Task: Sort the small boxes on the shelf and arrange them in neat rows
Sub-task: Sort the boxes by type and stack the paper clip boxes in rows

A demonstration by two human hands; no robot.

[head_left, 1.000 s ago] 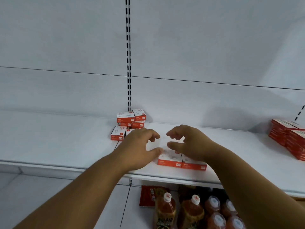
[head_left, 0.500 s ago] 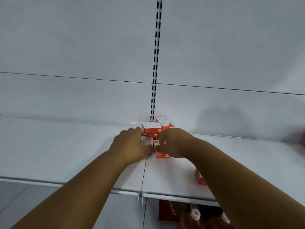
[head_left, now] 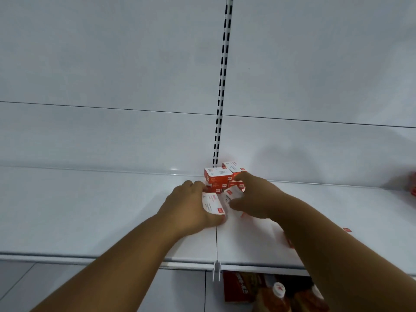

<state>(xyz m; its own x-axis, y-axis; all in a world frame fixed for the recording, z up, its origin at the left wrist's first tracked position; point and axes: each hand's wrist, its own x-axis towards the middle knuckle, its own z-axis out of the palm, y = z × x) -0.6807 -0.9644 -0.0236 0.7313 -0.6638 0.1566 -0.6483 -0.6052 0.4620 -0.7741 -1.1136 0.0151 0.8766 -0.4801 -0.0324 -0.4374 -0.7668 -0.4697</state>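
Observation:
A small stack of red-and-white boxes (head_left: 218,174) stands against the back panel of the white shelf (head_left: 90,212), by the slotted upright. My left hand (head_left: 189,210) grips one small box (head_left: 212,203), tilted so its white face shows. My right hand (head_left: 254,199) grips another small box (head_left: 231,195) just right of it, also tilted. Both held boxes are in front of the stack, close together. Parts of other red boxes (head_left: 288,240) peek out beside my right forearm.
More red boxes (head_left: 413,188) sit at the far right edge of the shelf. Below the shelf are a red packet (head_left: 242,287) and bottles with white caps (head_left: 279,291). The slotted upright (head_left: 221,86) runs up the back panel.
Both hands reached from the front boxes to the ones by the back stack and now hold one each, lifted and tilted. The view shifted, moving the stack towards the middle.

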